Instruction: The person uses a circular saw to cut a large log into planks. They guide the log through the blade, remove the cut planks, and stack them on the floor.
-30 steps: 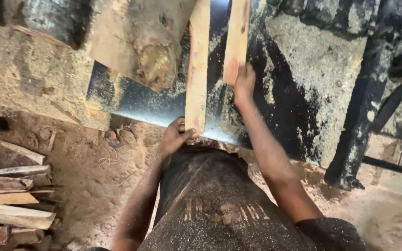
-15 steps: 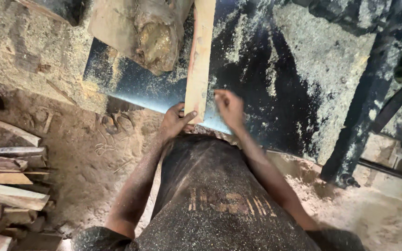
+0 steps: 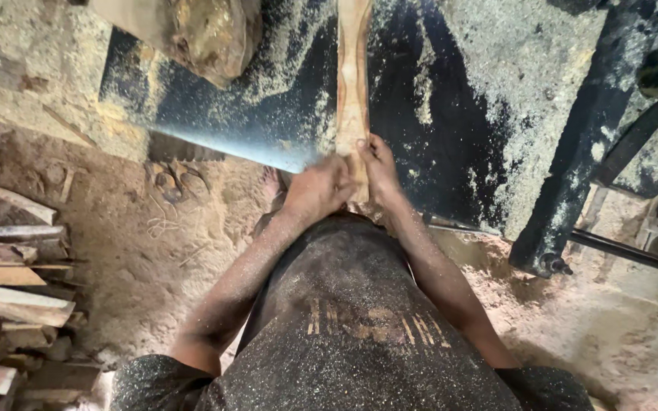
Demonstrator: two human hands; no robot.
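The narrow wooden plank lies on the dark sawdust-covered surface with its long axis pointing straight away from the person, and both the left hand and the right hand clamp its near end, equally close

plank on saw table, log left

Dark shirt (sawdust-flecked), short sleeves

Log chunk — stacked offcuts, sawdust floor
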